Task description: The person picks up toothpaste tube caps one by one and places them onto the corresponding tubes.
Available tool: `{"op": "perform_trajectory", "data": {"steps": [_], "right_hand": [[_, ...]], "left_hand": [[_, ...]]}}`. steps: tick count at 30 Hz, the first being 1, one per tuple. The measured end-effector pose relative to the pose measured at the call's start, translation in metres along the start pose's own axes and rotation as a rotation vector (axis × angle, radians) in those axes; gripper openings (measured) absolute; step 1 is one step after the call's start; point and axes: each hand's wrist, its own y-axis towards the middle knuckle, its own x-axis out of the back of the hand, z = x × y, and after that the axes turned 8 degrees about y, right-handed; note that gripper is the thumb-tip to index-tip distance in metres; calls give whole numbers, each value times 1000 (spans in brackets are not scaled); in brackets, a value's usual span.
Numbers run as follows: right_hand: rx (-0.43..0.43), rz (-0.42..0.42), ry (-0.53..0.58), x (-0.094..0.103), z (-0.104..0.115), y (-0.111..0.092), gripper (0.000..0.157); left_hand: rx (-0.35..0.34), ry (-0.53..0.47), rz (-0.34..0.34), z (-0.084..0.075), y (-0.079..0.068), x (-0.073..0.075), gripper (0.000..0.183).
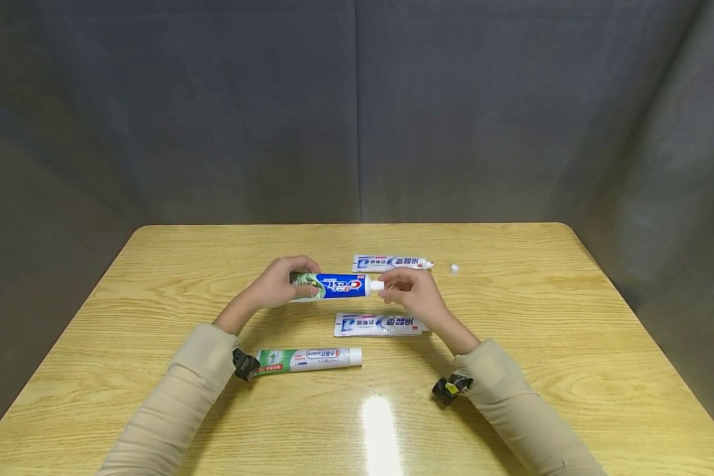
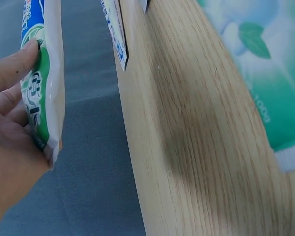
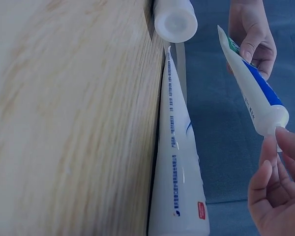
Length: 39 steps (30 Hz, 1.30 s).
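Observation:
A blue, green and white Crest toothpaste tube [image 1: 342,285] is held level above the table, its capped end toward the right. My left hand [image 1: 282,283] grips the flat tail end, thumb on the near face, as the left wrist view also shows on the tube [image 2: 54,88]. At the other end, my right hand [image 1: 415,294] pinches the small white cap [image 1: 377,285] between thumb and fingers. In the right wrist view the fingertips [image 3: 269,147] cover most of that cap, so whether it is loose cannot be seen.
On the wooden table [image 1: 512,297], a white-and-blue tube [image 1: 387,263] lies uncapped at the back, with a loose white cap [image 1: 455,269] to its right. A similar tube [image 1: 381,324] lies below the hands. Nearer is a green-and-white tube [image 1: 309,359], white cap on, beside the left wrist.

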Motion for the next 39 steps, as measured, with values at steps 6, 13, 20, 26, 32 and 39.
{"op": "perform_trajectory", "data": {"steps": [6,13,20,26,32,39], "right_hand": [[8,7,-12,-2,-2,2,17],[11,31,-22,-3,-4,2,22],[-7,39,-32,-5,2,0,39],[-25,34,-12,-3,0,1,23],[-37,27,69,-4,2,0,20],[-20,12,55,-4,1,0,18]], "left_hand": [[-8,4,-3,1,0,0,21],[-13,16,-7,1,1,-1,21],[-14,26,-5,-1,1,0,21],[-13,30,-7,-1,1,0,21],[4,26,-6,1,0,0,21],[13,18,2,1,0,0,21]]}}
